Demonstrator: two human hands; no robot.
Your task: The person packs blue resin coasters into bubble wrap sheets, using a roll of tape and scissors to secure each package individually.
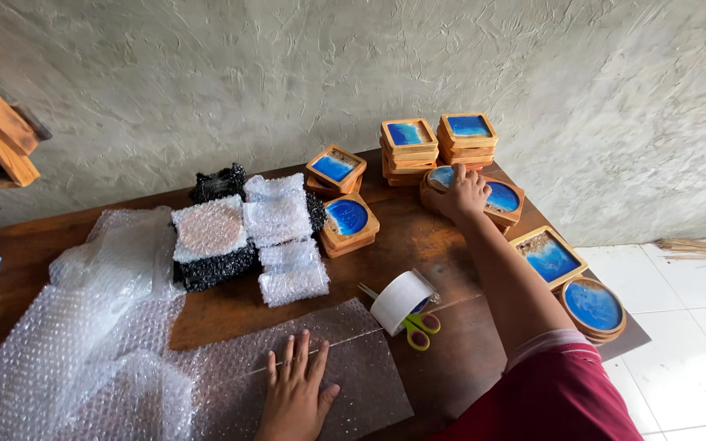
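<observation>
Standing against a grey plaster wall [304, 73], wooden table [443, 237], white floor tiles [696, 343]

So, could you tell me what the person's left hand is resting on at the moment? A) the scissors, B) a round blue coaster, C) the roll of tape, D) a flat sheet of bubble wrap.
D: the left hand lies flat, fingers spread, on a bubble wrap sheet spread on the wooden table, while the right hand reaches out to a round blue coaster further back.
</observation>
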